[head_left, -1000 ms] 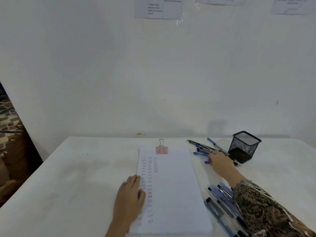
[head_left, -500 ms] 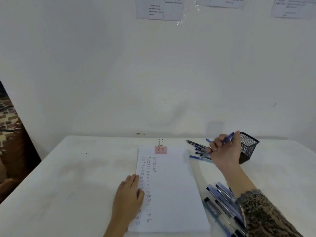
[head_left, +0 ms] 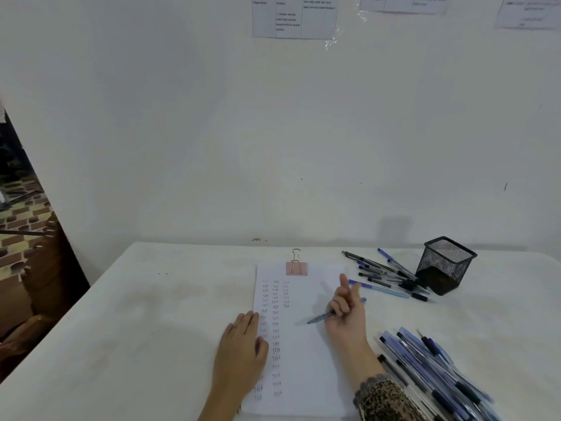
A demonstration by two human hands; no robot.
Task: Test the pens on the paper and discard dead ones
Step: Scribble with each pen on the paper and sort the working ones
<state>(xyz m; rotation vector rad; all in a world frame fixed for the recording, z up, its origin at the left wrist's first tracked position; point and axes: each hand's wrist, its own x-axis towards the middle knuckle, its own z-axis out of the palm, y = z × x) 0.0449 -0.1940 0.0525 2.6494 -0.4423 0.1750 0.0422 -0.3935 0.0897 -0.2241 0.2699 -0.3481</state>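
A white paper [head_left: 306, 344] with columns of small written marks lies in front of me, held at its top by a pink binder clip [head_left: 296, 266]. My left hand [head_left: 243, 344] rests flat on the paper's left edge. My right hand [head_left: 346, 311] grips a blue pen [head_left: 321, 316] over the paper's right half, tip pointing left and just above the sheet. A loose pile of pens [head_left: 385, 276] lies beyond my right hand. A bigger heap of blue pens [head_left: 434, 372] lies at the near right.
A black mesh pen cup [head_left: 443, 264] stands empty at the back right, beside the far pens. The white table [head_left: 136, 314] meets a white wall at the back. Its left edge drops off beside brown furniture.
My right hand took a pen from the far pile, lifted it, and brought it back and left over the paper. My left hand stayed on the sheet.
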